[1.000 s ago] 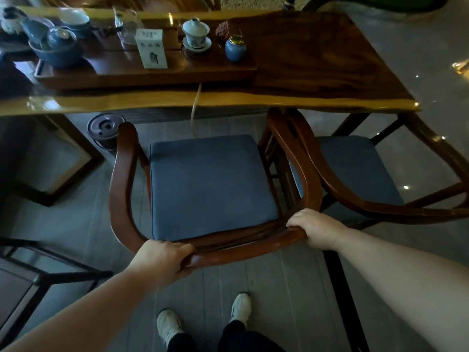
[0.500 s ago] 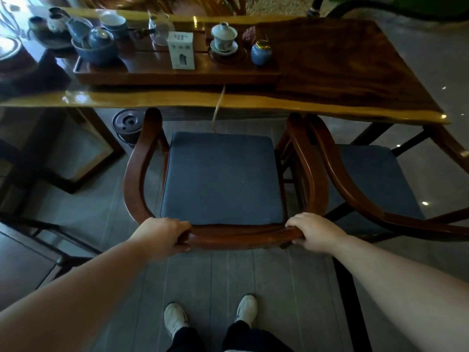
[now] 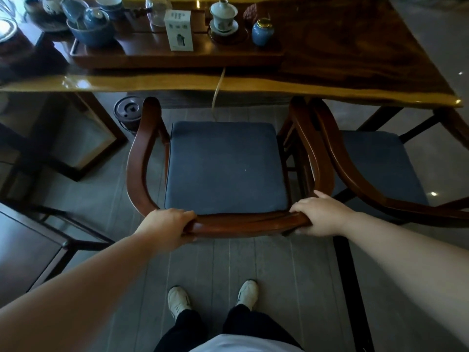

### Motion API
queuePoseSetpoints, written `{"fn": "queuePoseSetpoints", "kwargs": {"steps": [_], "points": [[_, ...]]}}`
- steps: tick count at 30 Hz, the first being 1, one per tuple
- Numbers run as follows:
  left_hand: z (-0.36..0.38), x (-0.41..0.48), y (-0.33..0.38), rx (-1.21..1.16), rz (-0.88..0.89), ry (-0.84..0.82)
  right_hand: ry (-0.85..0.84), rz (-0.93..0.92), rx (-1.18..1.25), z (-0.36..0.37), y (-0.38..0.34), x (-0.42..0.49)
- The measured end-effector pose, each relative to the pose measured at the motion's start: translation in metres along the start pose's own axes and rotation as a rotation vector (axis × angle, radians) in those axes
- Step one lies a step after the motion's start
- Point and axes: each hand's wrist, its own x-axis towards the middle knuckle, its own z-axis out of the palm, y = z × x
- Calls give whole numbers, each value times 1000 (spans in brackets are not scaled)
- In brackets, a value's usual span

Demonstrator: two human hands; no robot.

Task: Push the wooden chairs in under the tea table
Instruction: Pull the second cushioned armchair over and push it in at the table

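Chair [image 3: 225, 168]: wooden, curved rail, blue cushion; stood facing the table [image 3: 355, 59], armrest tips at the table's near edge, seat not yet under it.
Left hand [image 3: 166, 224]: clamped over the back rail at its left end.
Right hand [image 3: 321, 214]: clamped over the back rail at its right end, fingers curled on top.
Second chair [image 3: 380, 158]: same make, just beside the first on the right, armrests touching or nearly so; cannot tell which.
Tray [image 3: 177, 57]: wooden, on the table. Held a blue bowl [image 3: 91, 34] with a lidded blue pot inside, a white box [image 3: 179, 30], a lidded white cup [image 3: 223, 15] on a saucer, a blue jar [image 3: 262, 31] with a gold lid.
Floor: dark round pot [image 3: 127, 113] under the table; white shoes [image 3: 177, 301].
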Motion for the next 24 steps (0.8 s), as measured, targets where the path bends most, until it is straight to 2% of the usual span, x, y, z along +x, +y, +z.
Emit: {"fn": "queuePoseSetpoints", "kwargs": {"steps": [2,4,6,12,17,24], "points": [[-4,-5,1,-43,-2,-28,-60,-41,-34,-12,-14,-1],[-10,-13,3,-54,-8,-24,-11,-131,-91,-21,-36,2],[-17,-20,8,-29,-19,23,56,-211,-95,-27,-60,7],[-43,-41,8,6,-127,208,117,-382,-90,-56,-137,39],[-43,-82,-22,-23,-290,292,232,-446,-176,-89,-199,70],[-28,-159,-94,-15,-491,301,243,-538,-273,-111,-286,107]]}}
